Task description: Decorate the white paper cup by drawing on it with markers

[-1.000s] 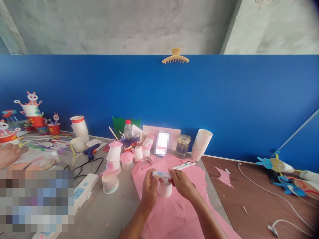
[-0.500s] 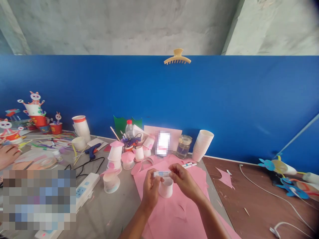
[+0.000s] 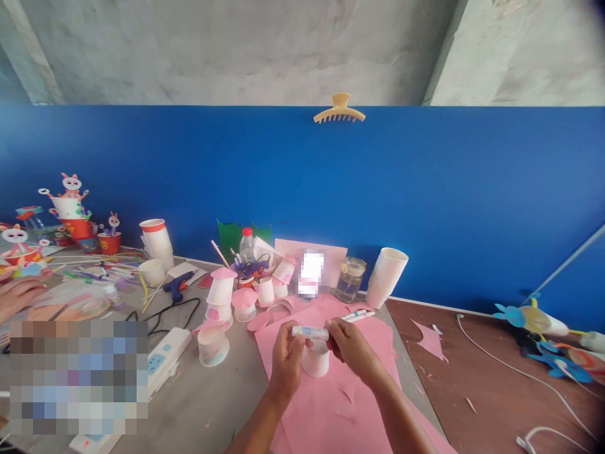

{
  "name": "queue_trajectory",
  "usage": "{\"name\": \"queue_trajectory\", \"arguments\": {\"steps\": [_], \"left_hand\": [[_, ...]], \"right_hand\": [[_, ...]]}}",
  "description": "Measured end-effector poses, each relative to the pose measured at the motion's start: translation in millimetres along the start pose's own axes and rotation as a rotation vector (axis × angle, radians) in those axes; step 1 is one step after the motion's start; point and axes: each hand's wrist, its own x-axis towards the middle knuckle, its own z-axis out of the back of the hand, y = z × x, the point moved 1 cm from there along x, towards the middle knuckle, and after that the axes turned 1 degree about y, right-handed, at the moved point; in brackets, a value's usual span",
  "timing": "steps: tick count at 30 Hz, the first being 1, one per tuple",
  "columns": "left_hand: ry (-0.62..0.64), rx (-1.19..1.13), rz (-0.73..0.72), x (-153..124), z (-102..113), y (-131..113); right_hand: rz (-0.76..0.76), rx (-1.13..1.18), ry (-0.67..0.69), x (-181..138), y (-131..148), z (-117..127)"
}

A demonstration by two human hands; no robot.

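Left hand (image 3: 287,359) and right hand (image 3: 352,347), fingers clamped on its ends, hold a white tube (image 3: 309,332) (nearly level, pointing left-to-right).

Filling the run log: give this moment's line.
left hand: holding white tube | right hand: at tube's right end | white paper cup: upside down on pink paper

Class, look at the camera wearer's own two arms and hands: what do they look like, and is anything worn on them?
Both the left hand and the right hand are ungloved. The forearms are bare, with no sleeve in view, and no watch or bracelet shows at either wrist. Rings are too hard to make out.
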Motion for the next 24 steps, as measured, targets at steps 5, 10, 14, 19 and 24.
{"name": "queue_trajectory", "arguments": {"steps": [5, 10, 14, 19, 24], "left_hand": [[-0.025, -0.008, -0.021, 3.0, 2.2, -1.9], [-0.001, -0.018, 0.003, 1.2, 0.6, -2.5], [0.024, -0.03, 0.025, -1.2, -1.7, -3.2], [-0.012, -0.012, 0.021, -1.5, -1.2, -2.7], [0.019, -0.002, 0.007, -2.0, -0.8, -0.4]], "right_hand": [[0.115, 0.1, 0.046, -3.3, 4.8, -0.7], [0.003, 0.062, 0.09, -5.7, 6.8, -6.0], [-0.043, 0.045, 0.078, -6.1, 6.4, -4.3], [0.04, 0.055, 0.068, -5.3, 6.9, -3.4], [-0.13, 0.035, 0.104, -7.0, 7.4, -6.4]]}}
